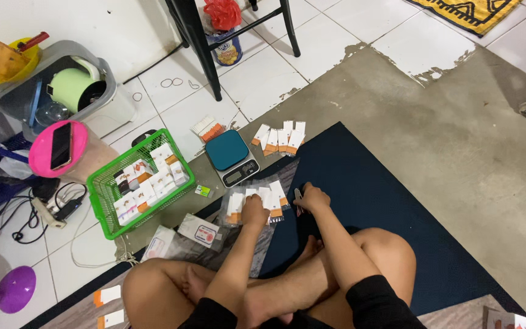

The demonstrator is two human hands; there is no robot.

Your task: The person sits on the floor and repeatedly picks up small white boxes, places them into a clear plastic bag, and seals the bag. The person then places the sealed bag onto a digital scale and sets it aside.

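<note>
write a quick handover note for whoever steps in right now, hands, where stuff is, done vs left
Left hand presses on the row of small white-and-orange packets lying on the dark mat.
Right hand holds a small dark tool, too small to identify.
Done, seemingly: packets fill the green basket; another fan lies beside the teal scale.
Left: the row under the hands.
</note>
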